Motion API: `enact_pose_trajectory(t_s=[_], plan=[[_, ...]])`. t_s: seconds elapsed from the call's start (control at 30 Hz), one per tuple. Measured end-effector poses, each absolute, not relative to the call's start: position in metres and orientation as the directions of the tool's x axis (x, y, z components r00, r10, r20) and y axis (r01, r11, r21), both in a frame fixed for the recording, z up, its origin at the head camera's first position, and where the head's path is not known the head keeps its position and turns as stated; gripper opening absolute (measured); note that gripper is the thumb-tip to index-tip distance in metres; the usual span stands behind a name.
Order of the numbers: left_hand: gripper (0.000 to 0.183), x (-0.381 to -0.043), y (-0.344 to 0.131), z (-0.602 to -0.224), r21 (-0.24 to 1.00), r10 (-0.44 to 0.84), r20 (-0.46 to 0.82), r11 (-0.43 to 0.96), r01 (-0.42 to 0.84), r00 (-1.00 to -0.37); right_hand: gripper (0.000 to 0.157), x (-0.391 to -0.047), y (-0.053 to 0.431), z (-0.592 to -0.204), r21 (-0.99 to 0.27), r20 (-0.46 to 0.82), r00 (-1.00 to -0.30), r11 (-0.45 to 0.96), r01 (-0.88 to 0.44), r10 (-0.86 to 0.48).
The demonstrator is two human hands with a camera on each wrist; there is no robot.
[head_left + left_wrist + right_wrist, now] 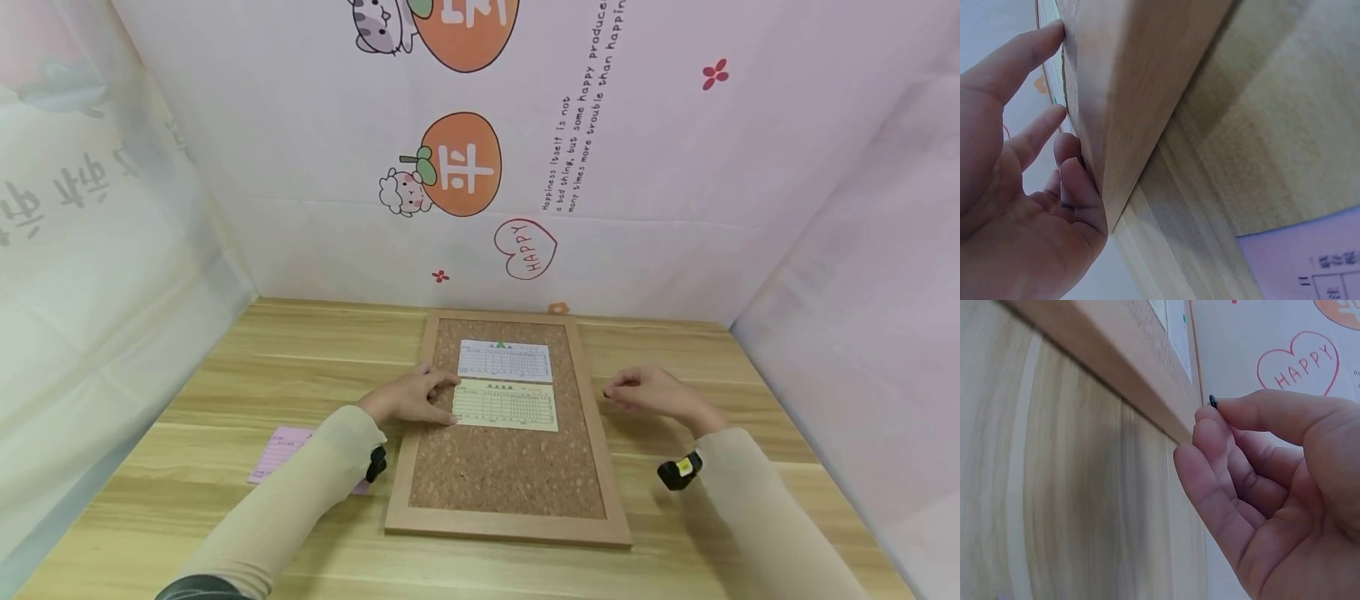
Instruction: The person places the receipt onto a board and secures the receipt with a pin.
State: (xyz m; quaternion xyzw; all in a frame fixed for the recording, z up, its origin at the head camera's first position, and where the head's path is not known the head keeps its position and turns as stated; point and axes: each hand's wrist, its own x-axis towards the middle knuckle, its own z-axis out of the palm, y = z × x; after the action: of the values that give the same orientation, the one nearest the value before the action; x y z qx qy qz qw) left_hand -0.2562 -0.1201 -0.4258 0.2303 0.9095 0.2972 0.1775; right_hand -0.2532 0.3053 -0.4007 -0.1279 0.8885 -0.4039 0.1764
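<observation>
A wood-framed corkboard (510, 475) lies on the table with a white printed form (480, 363) and, just below it, a pale yellow form (504, 407). A green pushpin (501, 344) sits at the white form's top edge. My left hand (412, 395) reaches over the board's left frame; its thumb and forefinger, spread apart, touch the yellow form's left edge. Beyond the right frame, my right hand (651, 392) pinches a small black pushpin (1213, 402) between thumb and forefinger, its tip mostly hidden by the fingers.
A pink form (281, 454) lies on the table at the left, partly covered by my left sleeve. Printed cloth (337, 250) hangs behind the table, with further cloth walls at both sides. The wooden tabletop (217, 392) extends around the board.
</observation>
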Motion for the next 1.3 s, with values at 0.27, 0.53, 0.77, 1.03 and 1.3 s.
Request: enact_pose_trajectory(t_s=[0.27, 0.53, 0.77, 1.03, 1.3], plan=[[0.068, -0.256, -0.121, -0.426, 0.63, 0.529, -0.189, 0.712, 0.31, -0.827, 0.035, -0.259, 0.284, -0.398, -0.762, -0.213, -0.91, 0.644, -0.074, -0.356], [0.069, -0.256, -0.12, -0.424, 0.626, 0.529, -0.194, 0.715, 0.311, -0.826, 0.03, -0.266, 0.266, -0.399, -0.777, -0.181, -0.9, 0.618, -0.116, -0.396], [0.07, -0.257, -0.12, -0.424, 0.607, 0.531, -0.189, 0.724, 0.327, -0.826, 0.029, -0.275, 0.25, -0.403, -0.779, -0.193, -0.891, 0.616, -0.116, -0.412], [0.069, -0.256, -0.119, -0.422, 0.61, 0.528, -0.196, 0.725, 0.318, -0.827, 0.028, -0.283, 0.232, -0.408, -0.794, -0.207, -0.885, 0.601, -0.097, -0.417], [0.068, -0.255, -0.119, -0.421, 0.624, 0.53, -0.2, 0.717, 0.31, -0.824, 0.031, -0.29, 0.222, -0.41, -0.797, -0.219, -0.87, 0.595, -0.101, -0.441]])
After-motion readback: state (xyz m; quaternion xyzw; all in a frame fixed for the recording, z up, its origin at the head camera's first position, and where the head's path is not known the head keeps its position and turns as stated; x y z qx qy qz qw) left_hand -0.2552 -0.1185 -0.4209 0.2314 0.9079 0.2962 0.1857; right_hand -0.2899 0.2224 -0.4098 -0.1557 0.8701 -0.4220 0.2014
